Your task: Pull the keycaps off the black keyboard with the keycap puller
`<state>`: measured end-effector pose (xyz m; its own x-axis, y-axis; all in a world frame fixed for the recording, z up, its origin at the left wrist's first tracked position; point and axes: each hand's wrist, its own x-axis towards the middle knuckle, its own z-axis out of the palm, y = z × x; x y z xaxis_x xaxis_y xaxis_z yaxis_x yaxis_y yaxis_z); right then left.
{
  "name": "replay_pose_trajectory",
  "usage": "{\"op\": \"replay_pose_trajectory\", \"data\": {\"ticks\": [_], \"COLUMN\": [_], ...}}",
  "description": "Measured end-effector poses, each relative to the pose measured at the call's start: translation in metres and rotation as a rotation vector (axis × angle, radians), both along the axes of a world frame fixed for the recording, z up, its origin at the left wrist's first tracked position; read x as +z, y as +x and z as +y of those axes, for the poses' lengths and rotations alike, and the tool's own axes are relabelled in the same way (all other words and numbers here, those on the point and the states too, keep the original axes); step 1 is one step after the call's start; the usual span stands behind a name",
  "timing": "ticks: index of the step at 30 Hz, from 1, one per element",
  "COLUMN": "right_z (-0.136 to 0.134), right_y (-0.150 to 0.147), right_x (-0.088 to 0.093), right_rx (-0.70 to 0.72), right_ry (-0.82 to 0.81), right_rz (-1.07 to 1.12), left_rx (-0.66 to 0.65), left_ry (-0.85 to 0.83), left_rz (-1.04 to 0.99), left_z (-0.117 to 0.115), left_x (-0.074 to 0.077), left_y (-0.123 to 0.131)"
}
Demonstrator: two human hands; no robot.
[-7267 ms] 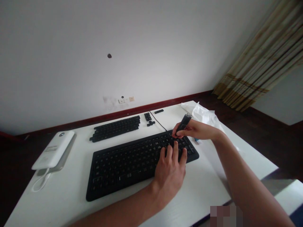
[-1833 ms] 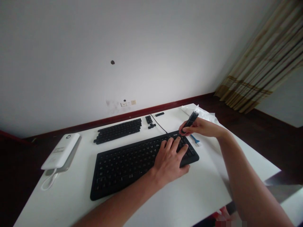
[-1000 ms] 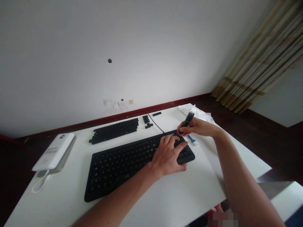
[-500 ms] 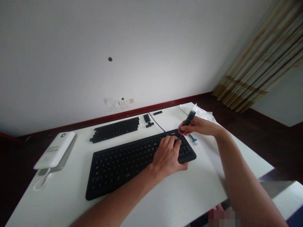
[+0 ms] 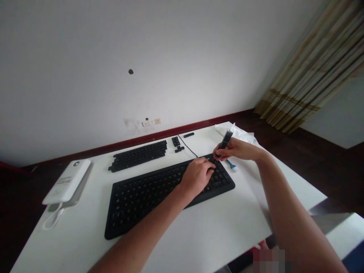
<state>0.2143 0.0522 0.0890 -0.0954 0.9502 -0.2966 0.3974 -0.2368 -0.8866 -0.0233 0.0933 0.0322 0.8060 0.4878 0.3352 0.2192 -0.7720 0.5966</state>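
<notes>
While the right hand [image 5: 237,149] gripped a slim black tool [image 5: 225,140] pen-style, fingers closed around it and upper end tilted up and to the right, the left hand [image 5: 196,174] sat on the black keyboard [image 5: 136,201]. Left fingers were curled, hand about half closed, fingertips down on the right part of the keys, just beside the right hand. Couldn't tell if they pinched anything. Tool's lower end was hidden by the right fingers, so contact with the keys was unclear.

Keyboard lay flat on the white table [image 5: 199,235], skewed, right end farther from the wearer; left forearm crossed over it and hid part of the near edge. Black cable [image 5: 188,145] ran from its far edge to the table's far edge.

Behind it: large keycap block [image 5: 139,154] in rows, and to the right a small keycap block [image 5: 175,141], an arrow-shaped keycap cluster [image 5: 179,149] and a short keycap strip [image 5: 189,135], all apart from the keyboard. Blue brush [image 5: 231,165] lay just right of the keyboard, near the right hand; white plastic bag [image 5: 241,134] beyond that hand. Far left: white power bank [image 5: 68,181] on a flat grey object [image 5: 81,191], white cord [image 5: 52,220] looped at its near end.
</notes>
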Motion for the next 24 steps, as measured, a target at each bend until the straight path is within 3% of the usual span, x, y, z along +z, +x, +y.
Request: {"op": "replay_pose_trajectory", "data": {"ticks": [8,20,24], "right_z": [0.001,0.000,0.000], "right_y": [0.000,0.001,0.005], "right_x": [-0.002,-0.001,-0.003], "right_rx": [0.009,0.020,0.034], "right_ry": [0.001,0.010,0.024], "right_rz": [-0.004,-0.021,-0.020], "left_rx": [-0.013,0.102,0.082], "left_ry": [0.094,0.137,0.160], "left_rz": [0.112,0.052,0.028], "left_z": [0.000,-0.001,-0.006], "left_x": [0.003,0.004,0.004], "left_y": [0.008,-0.002,0.001]}}
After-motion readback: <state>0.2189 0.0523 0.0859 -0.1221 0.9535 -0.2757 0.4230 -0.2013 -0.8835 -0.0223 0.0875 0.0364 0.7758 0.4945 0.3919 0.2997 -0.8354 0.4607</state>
